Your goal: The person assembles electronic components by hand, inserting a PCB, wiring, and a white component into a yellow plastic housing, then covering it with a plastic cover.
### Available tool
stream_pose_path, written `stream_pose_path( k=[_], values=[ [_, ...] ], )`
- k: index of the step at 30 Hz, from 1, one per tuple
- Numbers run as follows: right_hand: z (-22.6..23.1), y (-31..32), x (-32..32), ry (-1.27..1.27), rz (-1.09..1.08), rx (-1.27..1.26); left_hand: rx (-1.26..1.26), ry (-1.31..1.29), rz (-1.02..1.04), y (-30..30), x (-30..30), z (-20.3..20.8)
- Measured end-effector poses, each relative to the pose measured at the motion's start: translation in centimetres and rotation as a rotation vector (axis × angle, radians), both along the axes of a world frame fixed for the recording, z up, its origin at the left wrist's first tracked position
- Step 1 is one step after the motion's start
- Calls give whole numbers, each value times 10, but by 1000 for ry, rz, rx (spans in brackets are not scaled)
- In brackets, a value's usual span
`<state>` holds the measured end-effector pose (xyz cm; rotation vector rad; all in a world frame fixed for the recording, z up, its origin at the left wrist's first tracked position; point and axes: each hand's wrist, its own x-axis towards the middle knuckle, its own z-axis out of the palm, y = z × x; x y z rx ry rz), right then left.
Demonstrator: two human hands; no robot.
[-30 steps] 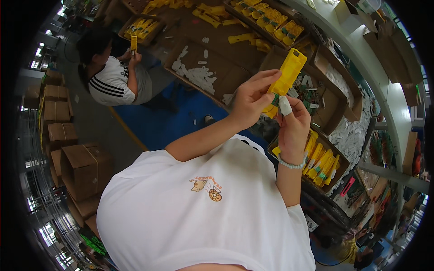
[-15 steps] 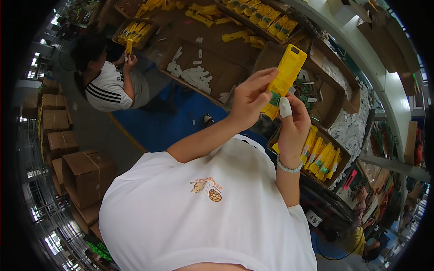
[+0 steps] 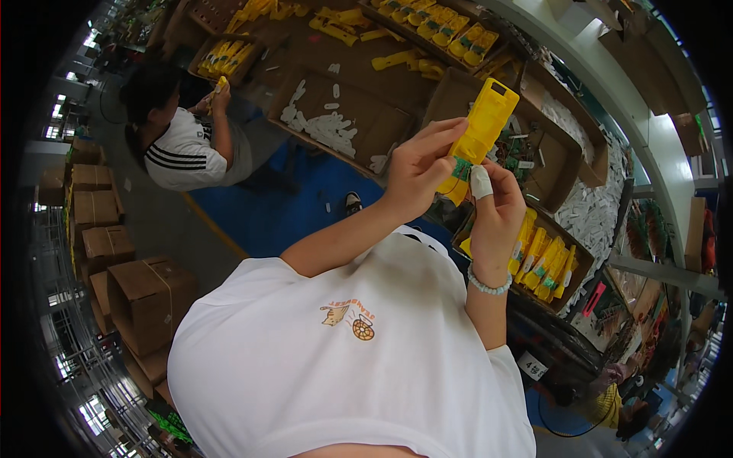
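Between my two hands is a long yellow plastic housing (image 3: pixel 489 114), tilted with its far end up to the right. My left hand (image 3: pixel 418 169) grips its left side, thumb and fingers closed on the edge. A small green circuit board (image 3: pixel 462 168) sits in the housing's near part, next to my left thumb. My right hand (image 3: pixel 498 202) pinches the near right edge; white tape wraps one of its fingertips, and that finger presses near the board. Whether the right fingers also hold a wire or other small part is hidden.
A carton (image 3: pixel 584 267) of yellow housings with green boards stands beside my right wrist. Behind the held housing, a cardboard tray (image 3: pixel 561 164) contains boards and wires. White plastic pieces (image 3: pixel 321 126) lie in another tray. A co-worker (image 3: pixel 183 145) sits at the left, near stacked cartons (image 3: pixel 145 298).
My hands and the yellow housing stay almost in place, with only a slight shift. The co-worker at the left has moved their hands and the yellow piece in them slightly.
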<state>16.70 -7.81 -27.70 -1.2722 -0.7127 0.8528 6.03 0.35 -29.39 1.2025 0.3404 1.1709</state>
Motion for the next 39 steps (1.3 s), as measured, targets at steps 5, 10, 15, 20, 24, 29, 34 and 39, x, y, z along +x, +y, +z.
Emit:
stream_pose_path(
  k=[5,10,15,20,24,29,34,39],
  values=[
    [1,-3,1,-12,38,10,-21,-40,-25,-1,-2,-3],
    [9,-6,3,-70,71,-23,-37,-39,-57,-2,-5,1],
    [8,-8,5,-78,56,-25,15,37,-22,-7,-5,4],
    [10,-9,2,-47,44,-36,85,91,13,-8,-6,3],
    [7,-7,1,-18,14,31,-27,16,-20,-10,-6,4],
    [3,-8,8,98,76,30,-133,-70,-70,-10,-7,6],
    [1,-11,14,104,85,84,-219,-63,-105,-16,-4,12],
    [0,-11,18,126,87,101,-270,-43,-109,-17,0,12]
  ],
)
